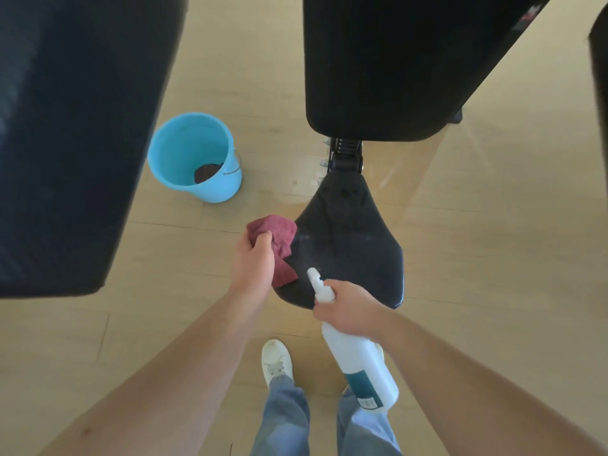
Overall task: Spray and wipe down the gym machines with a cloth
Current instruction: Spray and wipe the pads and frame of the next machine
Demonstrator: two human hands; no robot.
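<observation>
head view: pale wood floor [493,258], blue bucket [154,159] standing off to the left. black seat pad [348,245] lies straight ahead of both hands, long axis running away from the person, wide end nearest. right hand [348,307] grips the spray bottle [362,363], nozzle aimed over the near seat surface. left hand [253,268] clutches the maroon cloth [273,232] at the seat's left edge. judgement: the left hand is better placed for the wipe, a sweep rightward across the pad.

I see the crumpled maroon cloth [278,232] at the left edge of the black seat [355,245]; the white spray bottle [358,357] tilts over its near edge.
</observation>
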